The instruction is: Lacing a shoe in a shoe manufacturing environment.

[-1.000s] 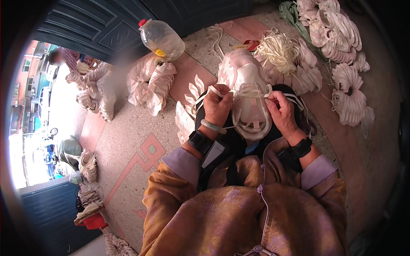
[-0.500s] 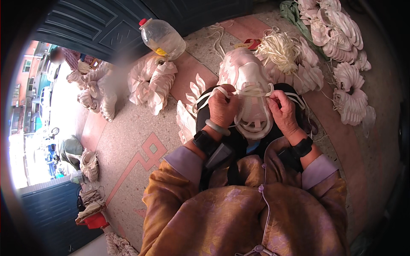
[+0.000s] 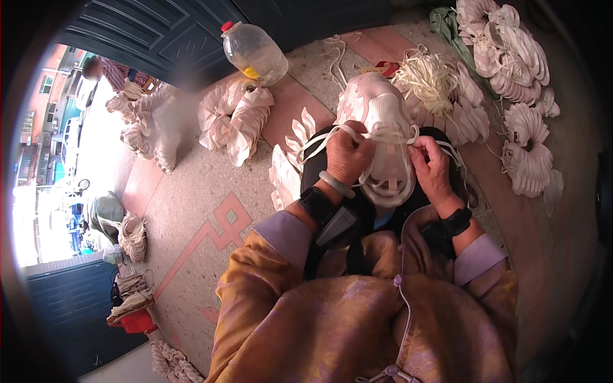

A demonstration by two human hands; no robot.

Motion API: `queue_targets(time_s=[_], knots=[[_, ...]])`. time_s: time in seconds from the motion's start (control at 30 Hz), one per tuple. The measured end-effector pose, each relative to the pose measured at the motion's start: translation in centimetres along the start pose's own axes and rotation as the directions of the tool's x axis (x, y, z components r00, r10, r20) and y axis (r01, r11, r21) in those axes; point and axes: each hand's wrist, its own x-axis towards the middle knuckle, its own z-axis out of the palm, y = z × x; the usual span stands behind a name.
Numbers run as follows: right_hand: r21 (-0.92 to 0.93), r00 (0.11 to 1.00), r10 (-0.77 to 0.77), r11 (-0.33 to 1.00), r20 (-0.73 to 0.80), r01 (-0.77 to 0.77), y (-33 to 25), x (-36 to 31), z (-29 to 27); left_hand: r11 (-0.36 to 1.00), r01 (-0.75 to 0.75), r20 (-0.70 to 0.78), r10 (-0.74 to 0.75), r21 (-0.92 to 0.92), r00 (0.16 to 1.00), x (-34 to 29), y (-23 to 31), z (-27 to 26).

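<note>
Between my knees rests a white and pale pink shoe upper (image 3: 382, 108), with its collar opening toward me. A cream shoelace (image 3: 386, 136) runs across it, and loose lengths trail out on both sides. My left hand (image 3: 348, 153) is closed around the lace at the left edge of the upper, its fingertips turned inward and partly hidden. On the other side, my right hand (image 3: 433, 167) pinches the lace beside a small loop at the right edge. A grey bangle (image 3: 336, 184) circles my left wrist, and both wrists wear dark bands.
A heap of cream laces (image 3: 426, 82) lies on more uppers just beyond my right knee. Bundles of uppers (image 3: 236, 118) sit at the far left and the far right (image 3: 527, 143). A large clear bottle (image 3: 255, 54) with a red cap stands by the dark door. Another person (image 3: 112, 71) sits at the far left.
The whole view has shifted slightly. My left hand has rolled inward, a little closer to the middle of the upper. My right hand keeps its pinch near the same edge.
</note>
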Motion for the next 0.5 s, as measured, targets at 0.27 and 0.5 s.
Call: queue_targets(time_s=[0.27, 0.5], knots=[[0.038, 0.999, 0.023, 0.999, -0.029, -0.022, -0.4, 0.1, 0.2, 0.968, -0.023, -0.040, 0.034, 0.251, 0.999, 1.1, -0.8, -1.1], [-0.130, 0.970, -0.243, 0.961, 0.016, 0.243, -4.7, 1.5, -0.8, 0.741, -0.110, 0.155, 0.008, 0.663, 0.988, -2.0, 4.6, -3.9]])
